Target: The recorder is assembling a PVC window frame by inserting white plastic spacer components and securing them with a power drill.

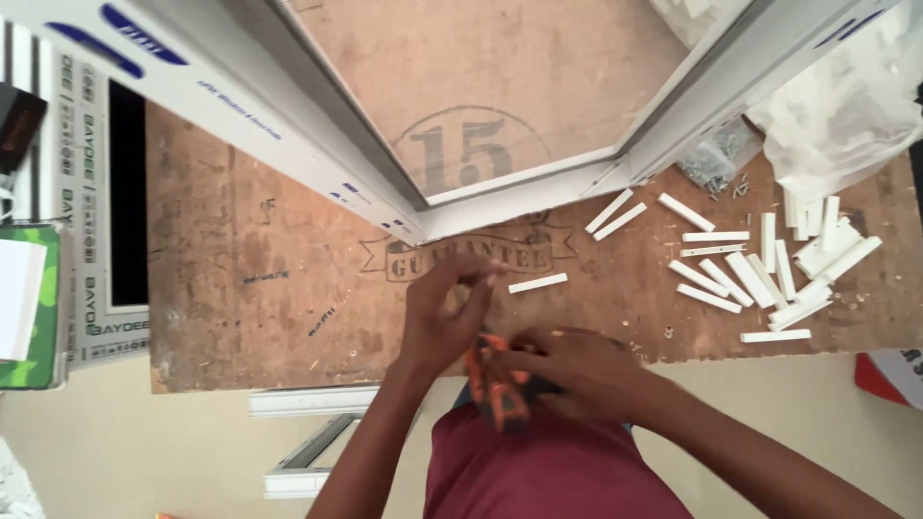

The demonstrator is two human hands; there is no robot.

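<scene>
My right hand [577, 370] is closed around an orange and black power tool [498, 384], held low at the near edge of the plywood table [288, 298]. My left hand [444, 312] is at the tool's front end, fingers bent and blurred; I cannot tell whether it pinches anything. A white window frame [481, 207] lies on the table, one corner just beyond my hands. A short white plastic strip [537, 284] rests right of my left hand.
Several short white strips [769, 274] are scattered at the right. A pile of screws [716, 168] and clear plastic bags [846, 106] lie at the far right. More white profiles [87, 192] lie at the left, others [312, 452] below the table edge.
</scene>
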